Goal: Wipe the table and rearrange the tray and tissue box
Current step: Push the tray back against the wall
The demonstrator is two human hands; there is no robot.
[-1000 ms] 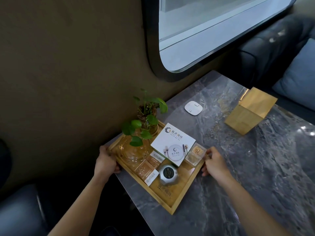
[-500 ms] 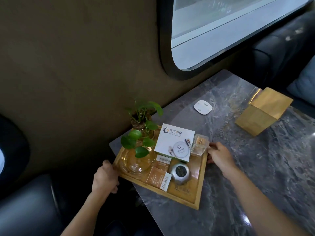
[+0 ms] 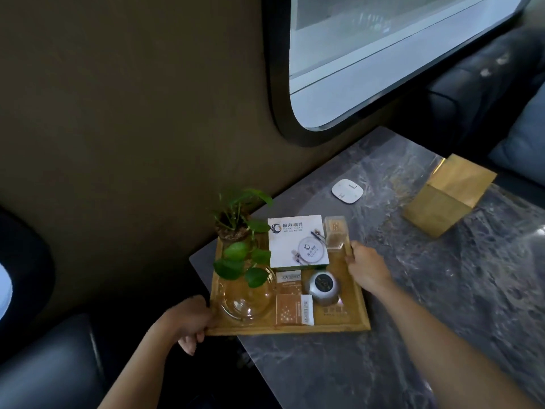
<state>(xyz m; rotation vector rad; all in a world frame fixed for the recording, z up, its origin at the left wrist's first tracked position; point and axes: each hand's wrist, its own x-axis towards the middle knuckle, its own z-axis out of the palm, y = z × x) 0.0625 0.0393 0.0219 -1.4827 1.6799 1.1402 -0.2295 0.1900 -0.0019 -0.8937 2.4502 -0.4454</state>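
— Tray placement, please: where does it sit against each hand?

— The wooden tray lies at the near-left corner of the grey marble worktop, its near-left corner hanging past the edge. The left hand is closed around that overhanging corner, thumb on top and fingers curled beneath. The right hand grips the tray's right rim near the far end, fingers folded over it.

— And what rides on it?

— A leafy plant in a clear glass bowl, a white printed box, a clear toothpick holder, a round silver dish and some paper packets.

— The tissue box?

— The golden tissue box stands well apart, at the far right of the worktop, with a small white pad between it and the tray.

— Surroundings?

— A dark olive wall with a rounded window, and dark seats on both sides.

— Any change from a second ago?

— The tray has swung round; then it lay diagonal, now its long edges run nearly square to the worktop's front edge. Both hands have kept their grip.
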